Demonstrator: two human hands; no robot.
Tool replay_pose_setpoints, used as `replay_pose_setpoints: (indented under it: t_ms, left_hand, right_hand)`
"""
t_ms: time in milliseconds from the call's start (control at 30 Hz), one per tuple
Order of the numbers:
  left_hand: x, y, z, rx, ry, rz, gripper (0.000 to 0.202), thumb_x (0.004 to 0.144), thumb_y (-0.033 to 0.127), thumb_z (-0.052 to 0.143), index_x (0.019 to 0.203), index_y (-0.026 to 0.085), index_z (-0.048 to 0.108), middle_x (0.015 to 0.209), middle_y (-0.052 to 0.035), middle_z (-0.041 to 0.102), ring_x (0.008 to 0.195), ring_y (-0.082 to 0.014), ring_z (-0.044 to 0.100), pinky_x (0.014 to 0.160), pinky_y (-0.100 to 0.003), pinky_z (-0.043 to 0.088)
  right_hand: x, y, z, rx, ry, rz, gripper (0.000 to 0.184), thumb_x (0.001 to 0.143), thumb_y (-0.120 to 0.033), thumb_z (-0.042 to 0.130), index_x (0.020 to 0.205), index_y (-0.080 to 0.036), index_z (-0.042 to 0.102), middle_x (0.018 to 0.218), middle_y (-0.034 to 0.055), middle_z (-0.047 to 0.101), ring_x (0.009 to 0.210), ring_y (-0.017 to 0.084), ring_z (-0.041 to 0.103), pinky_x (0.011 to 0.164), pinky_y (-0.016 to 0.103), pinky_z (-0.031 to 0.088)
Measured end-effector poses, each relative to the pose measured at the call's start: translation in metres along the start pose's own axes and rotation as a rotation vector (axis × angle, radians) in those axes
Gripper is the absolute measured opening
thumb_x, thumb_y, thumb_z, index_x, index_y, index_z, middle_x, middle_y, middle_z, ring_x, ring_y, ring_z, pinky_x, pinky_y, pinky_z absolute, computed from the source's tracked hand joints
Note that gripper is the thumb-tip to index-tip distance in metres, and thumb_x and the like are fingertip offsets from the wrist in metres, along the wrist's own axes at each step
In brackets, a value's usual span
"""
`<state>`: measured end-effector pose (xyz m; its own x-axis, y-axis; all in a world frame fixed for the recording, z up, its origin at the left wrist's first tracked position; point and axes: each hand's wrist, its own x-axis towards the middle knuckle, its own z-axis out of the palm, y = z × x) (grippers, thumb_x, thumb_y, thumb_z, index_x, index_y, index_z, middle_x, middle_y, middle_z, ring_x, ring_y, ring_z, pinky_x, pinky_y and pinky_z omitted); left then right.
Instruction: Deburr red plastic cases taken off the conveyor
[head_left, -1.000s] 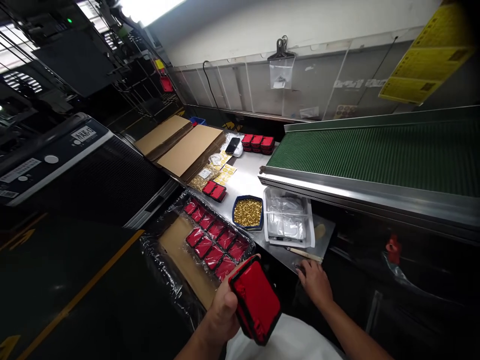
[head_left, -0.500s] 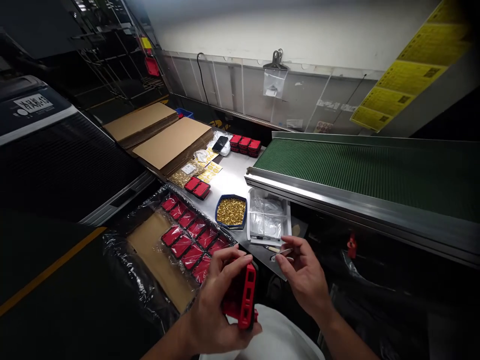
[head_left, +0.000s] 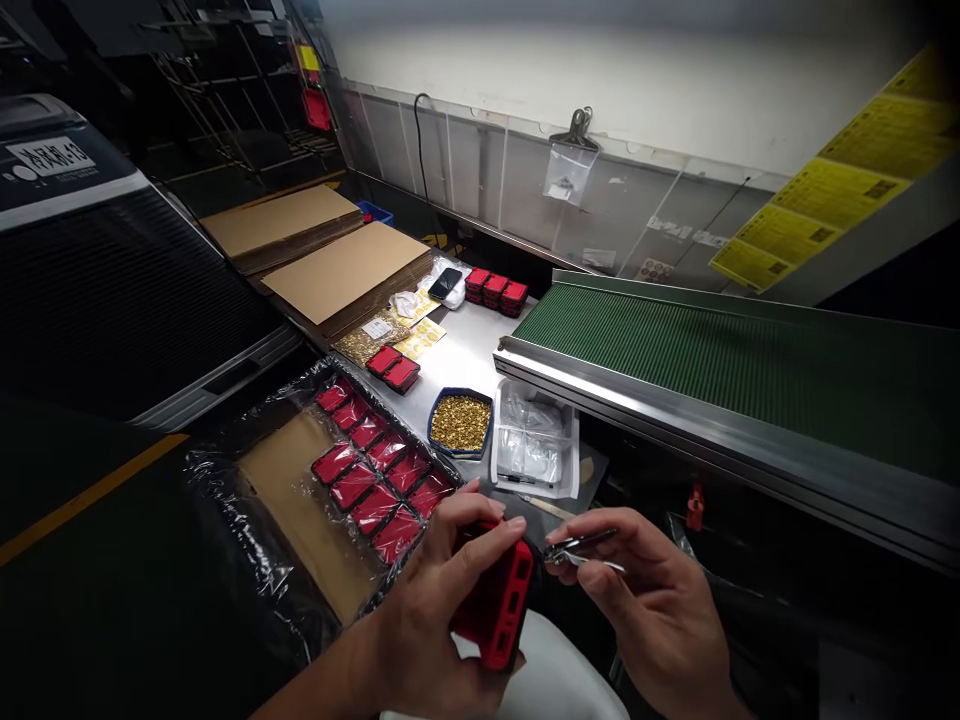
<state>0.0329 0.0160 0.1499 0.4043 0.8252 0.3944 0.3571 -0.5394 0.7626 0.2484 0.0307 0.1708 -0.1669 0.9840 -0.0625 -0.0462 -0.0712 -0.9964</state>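
My left hand [head_left: 442, 590] grips a red and black plastic case [head_left: 511, 605], its slotted red edge turned toward me and to the right. Between the thumb and fingers of my right hand [head_left: 652, 590] is a small silver nail clipper [head_left: 581, 552], its lever raised. The clipper's jaw end points left, close beside the case's far edge; whether they touch I cannot tell. Ahead of my hands sits a blue tray [head_left: 430, 425] full of small brass-coloured parts [head_left: 460, 422]. To its right stands a white divided bin [head_left: 576, 450] with clear plastic bags [head_left: 529, 455].
On the left, several red cases [head_left: 375, 505] lie under clear plastic film beside cardboard [head_left: 296, 500]. More red cases [head_left: 394, 368], a phone [head_left: 445, 284] and stacked cardboard sheets [head_left: 349, 270] are farther back. A green conveyor belt [head_left: 660, 360] extends right, its metal edge [head_left: 637, 415] facing me.
My right hand has moved right and down and turned, so the clipper now shows clearly with its jaw toward the case. The case has shifted slightly right. The camera view has tilted.
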Motion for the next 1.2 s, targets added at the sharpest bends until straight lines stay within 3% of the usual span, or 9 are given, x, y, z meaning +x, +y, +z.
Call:
replay_pose_setpoints:
  t_ms: [200,400,600,733,933,1200]
  left_hand:
    - [-0.001,-0.001,-0.003,0.003,-0.01,-0.014,0.096,0.051,0.012,0.069,0.143,0.013,0.038,0.13,-0.013,0.035,0.128,-0.0327,0.038,0.122,-0.048,0.021]
    - [-0.001,0.001,-0.001,-0.057,-0.006,-0.057,0.098,0.049,0.01,0.069,0.142,0.015,0.039,0.128,-0.0109,0.036,0.127,-0.0316,0.039,0.123,-0.046,0.022]
    - [-0.001,0.004,-0.002,-0.073,-0.007,-0.065,0.1,0.05,0.01,0.071,0.143,0.016,0.038,0.13,-0.0107,0.035,0.129,-0.0318,0.038,0.124,-0.046,0.02]
    - [0.0,0.008,-0.007,-0.025,-0.022,-0.092,0.098,0.052,0.009,0.07,0.144,0.018,0.038,0.132,-0.0113,0.035,0.13,-0.0315,0.039,0.12,-0.044,0.027]
    - [0.001,0.012,-0.007,0.051,-0.051,-0.067,0.096,0.051,0.008,0.064,0.144,0.017,0.038,0.128,-0.0139,0.038,0.127,-0.0348,0.041,0.111,-0.05,0.04]
    - [0.001,0.01,-0.005,0.09,-0.055,-0.027,0.095,0.052,0.009,0.062,0.144,0.014,0.037,0.127,-0.0151,0.038,0.125,-0.0345,0.043,0.111,-0.052,0.039]
  right_hand:
    - [0.005,0.002,0.002,-0.027,0.007,-0.057,0.018,0.081,-0.029,0.071,0.098,-0.023,0.068,0.089,0.008,0.075,0.075,0.022,0.072,0.064,0.03,0.064]
    - [0.002,0.002,0.005,-0.004,0.007,-0.137,0.016,0.081,-0.023,0.071,0.097,-0.025,0.069,0.084,0.0049,0.074,0.07,0.019,0.072,0.062,0.027,0.063]
    - [0.002,0.006,0.001,-0.086,0.107,-0.148,0.015,0.085,-0.021,0.066,0.1,-0.024,0.067,0.088,0.0053,0.073,0.071,0.018,0.071,0.064,0.025,0.062]
    - [0.004,0.004,-0.01,-0.145,-0.011,-0.191,0.018,0.087,-0.022,0.063,0.105,-0.025,0.064,0.093,0.0062,0.07,0.081,0.019,0.07,0.071,0.029,0.06]
    - [0.003,0.002,-0.016,-0.269,-0.156,-0.281,0.031,0.084,-0.016,0.065,0.113,-0.026,0.06,0.1,0.0081,0.068,0.092,0.023,0.065,0.078,0.036,0.056]
    - [0.005,-0.001,-0.017,-0.381,-0.225,-0.304,0.034,0.084,-0.016,0.066,0.115,-0.028,0.059,0.098,0.0067,0.069,0.089,0.022,0.065,0.076,0.034,0.056]
